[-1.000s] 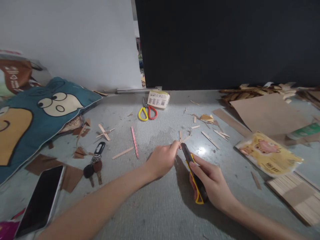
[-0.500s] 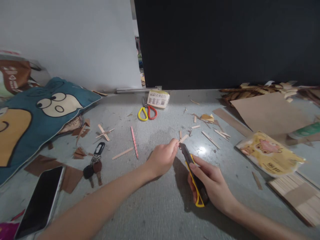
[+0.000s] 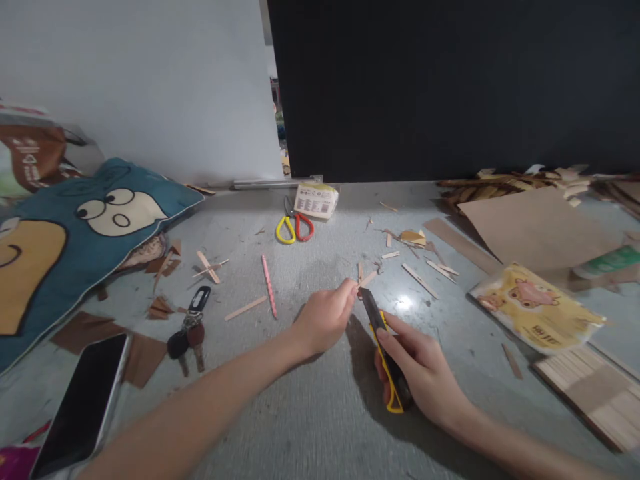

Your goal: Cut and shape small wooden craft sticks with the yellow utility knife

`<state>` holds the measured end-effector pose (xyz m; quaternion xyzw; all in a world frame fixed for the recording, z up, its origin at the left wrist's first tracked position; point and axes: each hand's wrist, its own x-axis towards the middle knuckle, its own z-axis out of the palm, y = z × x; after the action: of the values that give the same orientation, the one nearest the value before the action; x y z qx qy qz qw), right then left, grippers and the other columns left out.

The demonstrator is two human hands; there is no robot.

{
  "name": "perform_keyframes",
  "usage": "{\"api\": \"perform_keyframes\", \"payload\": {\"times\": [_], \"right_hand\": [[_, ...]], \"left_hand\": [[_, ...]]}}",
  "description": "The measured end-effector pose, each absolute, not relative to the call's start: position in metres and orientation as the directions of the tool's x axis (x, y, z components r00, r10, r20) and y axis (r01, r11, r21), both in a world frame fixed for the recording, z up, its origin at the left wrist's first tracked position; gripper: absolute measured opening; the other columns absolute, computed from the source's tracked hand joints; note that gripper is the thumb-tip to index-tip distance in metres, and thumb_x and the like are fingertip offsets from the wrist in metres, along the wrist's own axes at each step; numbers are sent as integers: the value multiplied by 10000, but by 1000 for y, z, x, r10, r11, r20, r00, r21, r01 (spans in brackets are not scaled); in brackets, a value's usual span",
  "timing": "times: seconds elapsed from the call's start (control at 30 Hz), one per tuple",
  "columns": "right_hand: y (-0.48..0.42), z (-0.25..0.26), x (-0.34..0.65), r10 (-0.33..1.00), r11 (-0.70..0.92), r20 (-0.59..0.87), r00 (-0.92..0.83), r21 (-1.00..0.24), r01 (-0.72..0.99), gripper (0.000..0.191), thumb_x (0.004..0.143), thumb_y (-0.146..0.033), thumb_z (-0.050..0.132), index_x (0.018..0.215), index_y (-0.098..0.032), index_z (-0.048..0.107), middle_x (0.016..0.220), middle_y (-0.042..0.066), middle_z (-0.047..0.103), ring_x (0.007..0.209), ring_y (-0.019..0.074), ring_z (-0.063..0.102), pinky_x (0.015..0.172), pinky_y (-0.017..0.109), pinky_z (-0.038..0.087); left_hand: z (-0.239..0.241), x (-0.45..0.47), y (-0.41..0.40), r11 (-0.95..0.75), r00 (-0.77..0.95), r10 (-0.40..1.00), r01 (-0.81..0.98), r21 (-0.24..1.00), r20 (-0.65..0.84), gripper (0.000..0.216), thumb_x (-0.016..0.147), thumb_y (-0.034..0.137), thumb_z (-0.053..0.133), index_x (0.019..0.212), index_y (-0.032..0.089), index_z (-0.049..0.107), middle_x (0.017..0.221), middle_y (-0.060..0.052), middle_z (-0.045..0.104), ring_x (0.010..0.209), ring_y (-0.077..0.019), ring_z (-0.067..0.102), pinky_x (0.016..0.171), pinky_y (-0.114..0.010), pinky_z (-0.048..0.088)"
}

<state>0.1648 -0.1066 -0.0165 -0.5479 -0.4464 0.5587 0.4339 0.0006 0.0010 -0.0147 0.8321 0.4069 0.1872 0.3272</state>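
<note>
Just right of the middle of the table, my left hand [image 3: 327, 317] pinches a small wooden stick [image 3: 369, 279], whose end pokes out past the fingertips. A second short stick piece stands out beside it. My right hand [image 3: 417, 367] is wrapped around a yellow and black utility knife [image 3: 393, 370]. The knife's front end points up and left and meets the left fingertips at the stick. Whether the blade touches the wood is too small to tell. Wood slivers [image 3: 420, 280] lie to the right of the hands.
Left lie a pink twisted pencil-like stick [image 3: 269, 283], keys [image 3: 186, 340], a phone [image 3: 83, 400] and a teal cushion [image 3: 100, 213]. Scissors [image 3: 295, 229] rest behind, by a small packet [image 3: 316, 200]. Right are a yellow packet [image 3: 537, 307], a stack of wooden sticks [image 3: 590, 390] and brown cardboard [image 3: 525, 220].
My right hand and the utility knife have shifted very slightly left. My left hand keeps its pinch on the stick in nearly the same spot.
</note>
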Motion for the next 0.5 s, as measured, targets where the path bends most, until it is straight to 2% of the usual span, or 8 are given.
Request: {"api": "perform_keyframes", "payload": {"times": [0.2,0.5], "right_hand": [[-105,-15,164,973,-230,-231,-30,-973,29,457,947,-662,571,834,-221,530,547,-43,586,376,116,551,380,221,460],[-105,-9,165,952,-303,-301,-62,-952,-36,478,893,-700,597,864,-227,534,521,-55,588,341,136,555,342,238,466]], "left_hand": [[-15,1,1,-461,596,802,574,677,40,363,1096,437,255,1003,243,548,682,29,516,630,-170,491,624,-306,316],[-12,1,2,-400,586,810,503,766,38,361,1085,437,282,893,231,509,684,38,490,653,-156,475,637,-307,320]]}}
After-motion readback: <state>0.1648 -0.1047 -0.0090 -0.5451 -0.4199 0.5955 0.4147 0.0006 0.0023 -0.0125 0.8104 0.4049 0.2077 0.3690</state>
